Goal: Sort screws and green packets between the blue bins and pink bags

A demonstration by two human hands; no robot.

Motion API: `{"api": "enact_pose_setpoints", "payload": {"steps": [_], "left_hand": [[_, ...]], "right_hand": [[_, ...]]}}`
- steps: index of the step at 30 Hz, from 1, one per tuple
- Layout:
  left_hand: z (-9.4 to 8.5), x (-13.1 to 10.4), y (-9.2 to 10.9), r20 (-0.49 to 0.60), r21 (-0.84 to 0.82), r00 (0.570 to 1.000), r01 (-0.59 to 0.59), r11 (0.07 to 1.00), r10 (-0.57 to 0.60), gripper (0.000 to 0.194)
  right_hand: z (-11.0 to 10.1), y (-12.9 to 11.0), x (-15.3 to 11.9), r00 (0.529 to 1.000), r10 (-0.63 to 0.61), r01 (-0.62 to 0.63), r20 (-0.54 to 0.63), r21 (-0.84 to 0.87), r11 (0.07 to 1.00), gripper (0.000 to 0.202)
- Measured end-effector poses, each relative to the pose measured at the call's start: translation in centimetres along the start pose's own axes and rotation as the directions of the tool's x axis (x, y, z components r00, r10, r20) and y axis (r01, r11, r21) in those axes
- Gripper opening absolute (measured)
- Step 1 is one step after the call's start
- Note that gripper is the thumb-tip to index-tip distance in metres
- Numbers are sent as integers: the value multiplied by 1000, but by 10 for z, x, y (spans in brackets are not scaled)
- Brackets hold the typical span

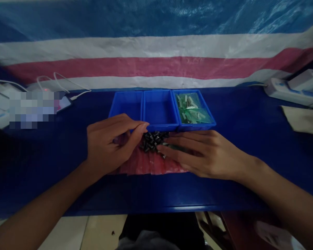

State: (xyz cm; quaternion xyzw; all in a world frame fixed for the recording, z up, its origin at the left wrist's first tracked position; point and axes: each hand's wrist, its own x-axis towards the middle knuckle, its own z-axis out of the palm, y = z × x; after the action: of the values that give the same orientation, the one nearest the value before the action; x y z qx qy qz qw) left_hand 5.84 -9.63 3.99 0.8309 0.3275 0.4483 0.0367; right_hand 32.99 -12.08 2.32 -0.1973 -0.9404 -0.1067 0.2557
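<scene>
A pile of small black pieces [152,141] lies on red plastic [151,165] at the middle of the blue table. At its left edge is my left hand [115,142], thumb and forefinger pressed together at the tips; anything between them is too small to make out. My right hand [198,151] reaches over the red plastic from the right, fingers stretched out and slightly apart, fingertips touching the pile's right side. Just behind the pile stand three blue trays. The left tray [126,104] and middle tray [159,109] show bare bottoms; the right tray [212,119] holds green bags [194,114] with small metallic parts.
White power strips and cables [75,95] lie at the back left beside a pixelated patch. Another power strip [289,92] is at the back right, with a beige sheet [302,119] in front. A striped tarp [156,66] hangs behind the blue table [172,194].
</scene>
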Motion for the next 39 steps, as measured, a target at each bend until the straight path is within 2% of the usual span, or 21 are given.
{"api": "enact_pose_setpoints", "payload": {"steps": [2,4,5,7,9,10,13,16,17,20,22,23,26,29,30,32,33,35,36,37,39], "left_hand": [[0,0,-2,-7,10,999,-38,999,38,12],[0,-2,-3,-12,45,994,-110,993,110,19],[1,-2,-2,-6,69,988,-156,985,157,29],[3,-4,0,33,102,965,-262,960,260,45],[6,-7,2,75,108,943,-331,937,324,41],[8,-7,3,73,100,945,-324,941,318,32],[9,-8,2,-17,72,970,-240,968,242,16],[3,-6,1,-41,60,960,-275,959,278,27],[1,-5,2,-42,16,968,-246,969,246,27],[-1,-6,9,22,-139,1000,20,990,-17,18],[0,-10,13,38,-159,987,159,974,-155,23],[1,-11,13,35,-147,984,179,973,-176,31],[3,-11,9,4,-69,1000,-18,997,18,56],[2,-6,4,7,39,961,-276,960,276,45],[1,-5,4,13,33,953,-303,952,303,35],[0,-5,5,35,-4,982,-187,982,187,15],[1,-5,6,31,-33,997,-74,997,75,9],[2,-6,7,11,-149,986,167,975,-168,4],[3,-6,8,8,-234,969,244,941,-249,4],[4,-6,8,23,-319,956,284,904,-293,11],[6,-6,10,93,-432,950,309,847,-299,31]], "right_hand": [[-3,1,-2,996,48,-46,-78,25,999,31],[-6,-2,-1,965,190,-168,-181,129,977,32],[-8,-5,1,926,299,-251,-231,216,944,32],[-10,-13,7,798,530,-387,-288,429,816,31],[-9,-20,12,690,686,-427,-229,637,642,31],[-8,-23,14,675,720,-417,-160,722,551,33],[-5,-29,17,723,690,-341,36,887,311,48],[-2,-31,18,740,670,-294,55,923,249,51],[-1,-32,18,723,690,-304,37,914,269,46],[-1,-32,19,642,766,-381,-32,853,355,25],[-2,-30,19,583,810,-409,-62,839,358,18],[-2,-28,19,562,825,-404,-52,854,329,19],[-4,-24,19,550,832,-360,66,918,165,31],[-6,-25,20,599,790,-330,132,939,94,31],[-7,-25,20,613,780,-331,127,937,109,27],[-9,-27,19,623,780,-378,62,897,231,21],[-10,-27,19,639,769,-411,-11,840,354,21],[-10,-23,16,728,649,-432,-222,587,685,27],[-9,-20,14,783,543,-403,-304,417,815,31],[-8,-17,12,829,440,-359,-346,274,892,33],[-5,-12,9,879,317,-288,-355,134,948,30]]}}
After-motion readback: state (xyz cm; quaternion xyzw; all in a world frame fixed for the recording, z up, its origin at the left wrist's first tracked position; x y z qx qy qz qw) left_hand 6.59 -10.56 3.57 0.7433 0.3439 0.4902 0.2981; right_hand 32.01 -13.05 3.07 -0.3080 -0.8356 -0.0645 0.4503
